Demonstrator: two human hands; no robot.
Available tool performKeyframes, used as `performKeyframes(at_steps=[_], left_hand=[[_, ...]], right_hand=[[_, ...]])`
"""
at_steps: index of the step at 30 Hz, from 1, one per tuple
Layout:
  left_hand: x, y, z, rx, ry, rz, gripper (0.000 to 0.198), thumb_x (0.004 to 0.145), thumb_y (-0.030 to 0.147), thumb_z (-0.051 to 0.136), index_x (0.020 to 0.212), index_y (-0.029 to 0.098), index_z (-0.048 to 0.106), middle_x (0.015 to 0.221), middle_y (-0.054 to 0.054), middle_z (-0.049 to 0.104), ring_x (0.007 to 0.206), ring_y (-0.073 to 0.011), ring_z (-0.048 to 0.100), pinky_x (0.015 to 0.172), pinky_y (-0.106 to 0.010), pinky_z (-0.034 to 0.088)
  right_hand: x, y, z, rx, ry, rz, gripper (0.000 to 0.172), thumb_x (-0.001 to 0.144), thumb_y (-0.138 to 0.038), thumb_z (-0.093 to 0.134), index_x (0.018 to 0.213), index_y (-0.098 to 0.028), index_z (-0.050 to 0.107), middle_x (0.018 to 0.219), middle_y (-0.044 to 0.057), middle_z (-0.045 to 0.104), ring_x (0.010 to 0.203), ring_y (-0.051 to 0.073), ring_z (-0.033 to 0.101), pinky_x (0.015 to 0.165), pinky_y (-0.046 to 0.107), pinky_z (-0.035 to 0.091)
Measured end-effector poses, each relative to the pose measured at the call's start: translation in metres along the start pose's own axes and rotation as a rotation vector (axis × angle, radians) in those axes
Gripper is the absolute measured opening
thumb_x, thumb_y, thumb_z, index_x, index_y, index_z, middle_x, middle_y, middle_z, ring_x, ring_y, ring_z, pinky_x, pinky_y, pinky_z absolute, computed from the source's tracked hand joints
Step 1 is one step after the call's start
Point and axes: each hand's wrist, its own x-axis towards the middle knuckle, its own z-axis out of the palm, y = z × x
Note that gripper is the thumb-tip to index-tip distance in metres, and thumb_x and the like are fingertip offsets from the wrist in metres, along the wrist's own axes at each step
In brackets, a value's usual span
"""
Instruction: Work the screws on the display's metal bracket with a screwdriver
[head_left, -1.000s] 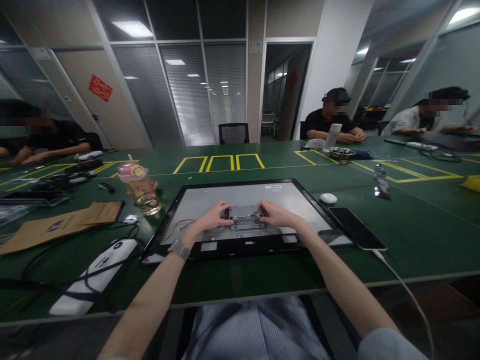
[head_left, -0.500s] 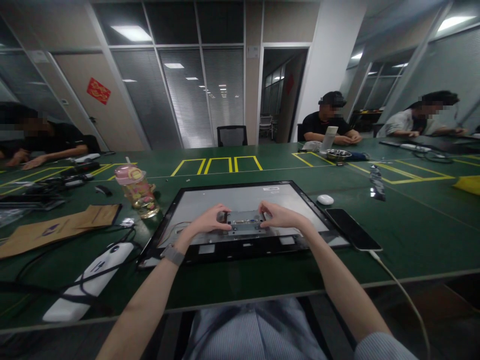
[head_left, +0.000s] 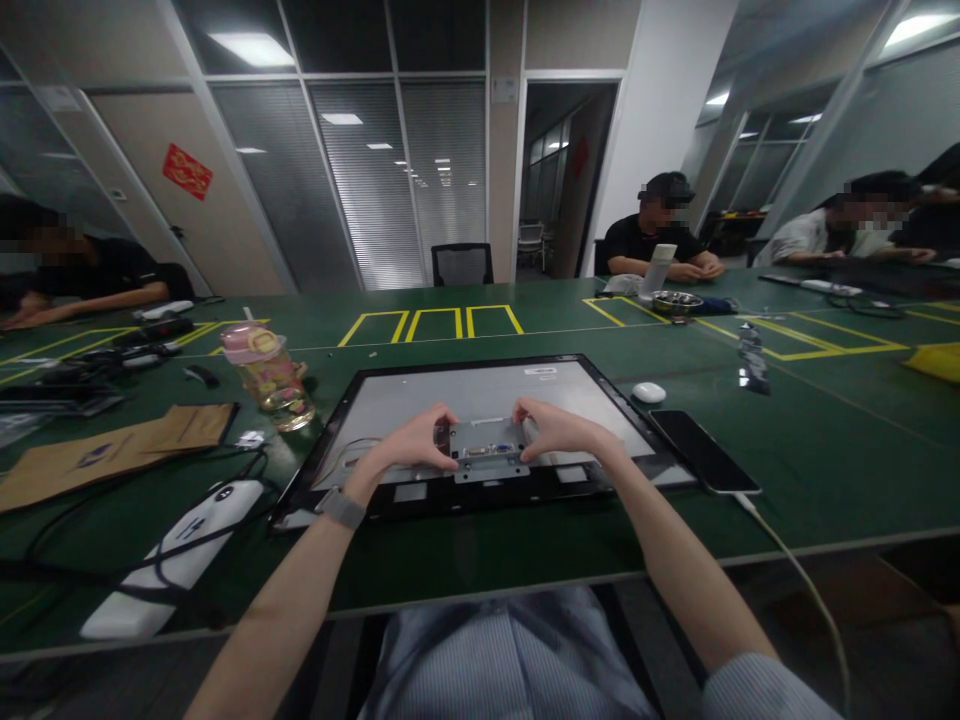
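Note:
A grey metal bracket with video ports (head_left: 487, 440) is held between my two hands, above the lower middle of a display panel. My left hand (head_left: 420, 442) grips its left edge, thumb at the near corner and fingers at the far one. On the opposite edge my right hand (head_left: 551, 432) has the same kind of grip. The display panel (head_left: 390, 398) lies flat on the table, grey back upward, inside a black frame. Thin wires run on its left part. Whether the bracket touches the panel I cannot tell.
On the green table (head_left: 825, 470), a drink bottle (head_left: 266, 380), paper bag (head_left: 135, 450) and white power strip (head_left: 180, 560) with black cables sit left. A white earbud case (head_left: 649, 392) and charging phone (head_left: 705, 450) lie right. Other people sit across and at both sides.
The bracket has tipped in my hands, so more of its face and ports shows. Both hands keep their grip. The whole view has shifted slightly.

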Motion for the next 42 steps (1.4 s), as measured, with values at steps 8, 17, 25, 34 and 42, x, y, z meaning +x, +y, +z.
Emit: performKeyframes(at_steps=[8, 17, 25, 34, 42], left_hand=[[0.000, 0.003, 0.002, 0.031, 0.002, -0.029, 0.058, 0.053, 0.039, 0.078, 0.101, 0.018, 0.053, 0.100, -0.003, 0.055, 0.091, -0.0225, 0.054, 0.078, -0.032, 0.044], [-0.003, 0.010, 0.004, 0.105, -0.020, -0.054, 0.058, 0.057, 0.034, 0.076, 0.108, 0.016, 0.053, 0.106, -0.005, 0.055, 0.097, -0.0244, 0.054, 0.086, -0.035, 0.044], [-0.009, 0.033, 0.005, 0.036, -0.058, 0.157, 0.014, 0.074, 0.026, 0.068, 0.087, 0.023, 0.068, 0.114, -0.004, 0.051, 0.106, -0.0219, 0.053, 0.096, -0.034, 0.043], [-0.007, 0.030, 0.016, 0.217, -0.082, 0.189, 0.014, 0.080, 0.023, 0.064, 0.084, 0.029, 0.075, 0.121, -0.003, 0.053, 0.107, -0.0226, 0.055, 0.095, -0.035, 0.042], [-0.010, 0.042, 0.015, 0.325, -0.072, 0.204, 0.015, 0.082, 0.023, 0.060, 0.078, 0.027, 0.074, 0.114, -0.002, 0.059, 0.105, -0.0232, 0.055, 0.094, -0.036, 0.040]], right_hand=[[0.001, 0.002, 0.004, -0.021, -0.004, 0.017, 0.048, 0.057, -0.024, 0.078, 0.095, -0.020, 0.050, 0.102, 0.004, 0.056, 0.095, 0.024, 0.054, 0.080, 0.034, 0.043], [0.004, 0.007, 0.007, -0.022, -0.041, 0.078, 0.048, 0.057, -0.022, 0.079, 0.095, -0.019, 0.050, 0.102, 0.005, 0.059, 0.095, 0.024, 0.056, 0.077, 0.032, 0.044], [0.002, 0.001, 0.006, -0.037, -0.049, 0.110, 0.050, 0.057, -0.023, 0.080, 0.097, -0.020, 0.050, 0.103, 0.005, 0.060, 0.089, 0.022, 0.057, 0.072, 0.029, 0.044], [0.002, 0.001, 0.006, -0.052, -0.044, 0.087, 0.047, 0.058, -0.024, 0.079, 0.096, -0.020, 0.050, 0.103, 0.005, 0.059, 0.092, 0.023, 0.056, 0.074, 0.029, 0.043], [0.001, 0.002, 0.006, -0.035, -0.052, 0.070, 0.045, 0.060, -0.024, 0.077, 0.097, -0.019, 0.051, 0.102, 0.004, 0.059, 0.092, 0.022, 0.056, 0.077, 0.031, 0.044]])
